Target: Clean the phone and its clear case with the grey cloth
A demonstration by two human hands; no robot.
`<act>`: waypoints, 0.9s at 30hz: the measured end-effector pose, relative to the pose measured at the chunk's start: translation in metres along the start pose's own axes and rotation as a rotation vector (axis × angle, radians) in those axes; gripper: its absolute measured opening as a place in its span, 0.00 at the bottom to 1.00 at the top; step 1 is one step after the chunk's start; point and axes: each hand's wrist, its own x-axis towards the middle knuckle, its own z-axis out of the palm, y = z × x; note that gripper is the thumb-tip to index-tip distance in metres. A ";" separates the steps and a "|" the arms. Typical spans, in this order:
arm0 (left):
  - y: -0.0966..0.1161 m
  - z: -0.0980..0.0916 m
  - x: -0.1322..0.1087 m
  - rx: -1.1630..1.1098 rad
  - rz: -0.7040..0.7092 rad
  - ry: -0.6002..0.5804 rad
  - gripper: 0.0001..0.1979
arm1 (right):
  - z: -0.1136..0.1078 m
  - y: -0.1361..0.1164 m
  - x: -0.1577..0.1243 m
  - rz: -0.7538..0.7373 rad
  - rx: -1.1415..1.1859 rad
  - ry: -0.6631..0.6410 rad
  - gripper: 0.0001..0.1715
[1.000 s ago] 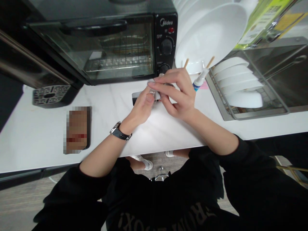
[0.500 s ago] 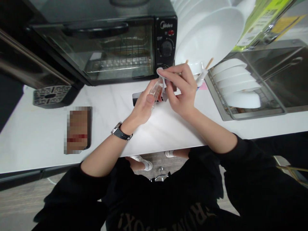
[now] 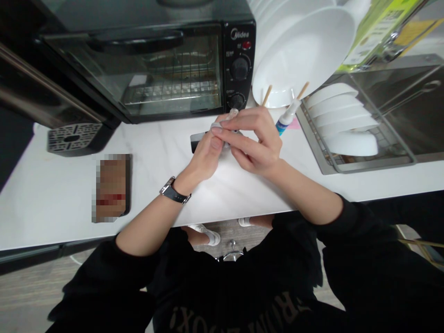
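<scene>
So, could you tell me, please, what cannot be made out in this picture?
All in the head view:
Small pale thing: wrapped by the fingers of the left hand and right hand; its kind is unclear.
Dark object: mostly behind the left hand.
Flat object: blurred out.
Tube: label too small.
Green container: cut by the top edge.

- "Midea", in pale letters with a round logo before it, stands at the top of the control panel (image 3: 239, 51) of the black toaster oven (image 3: 145, 69), at 12 o'clock in the view.
- Large pale letters run across the black sweatshirt (image 3: 243, 277) at 6 o'clock, seen upside down and cut off; not readable.
- The yellow-green package (image 3: 378, 27) at 2 o'clock carries fine print, too small to read.
- The small tube (image 3: 287, 115), at 1 o'clock from the right hand (image 3: 256, 143), has a blue label, illegible.
</scene>
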 end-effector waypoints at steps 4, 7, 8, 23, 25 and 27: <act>0.002 0.003 0.002 -0.050 -0.016 -0.003 0.48 | 0.000 0.004 0.001 0.067 0.021 0.006 0.27; 0.007 0.005 0.002 -0.108 -0.045 -0.038 0.52 | 0.001 0.011 0.001 0.075 -0.003 0.107 0.28; 0.007 0.005 0.003 -0.118 -0.054 -0.046 0.53 | 0.002 0.014 0.001 0.089 -0.007 0.139 0.28; -0.015 -0.002 0.009 0.093 0.180 -0.113 0.54 | 0.006 0.030 -0.003 -0.027 -0.057 0.357 0.23; -0.016 -0.002 0.008 0.105 0.188 -0.112 0.53 | 0.006 0.028 -0.002 -0.039 -0.066 0.344 0.24; -0.017 -0.002 0.009 0.122 0.200 -0.106 0.52 | 0.007 0.026 0.000 -0.090 -0.070 0.316 0.24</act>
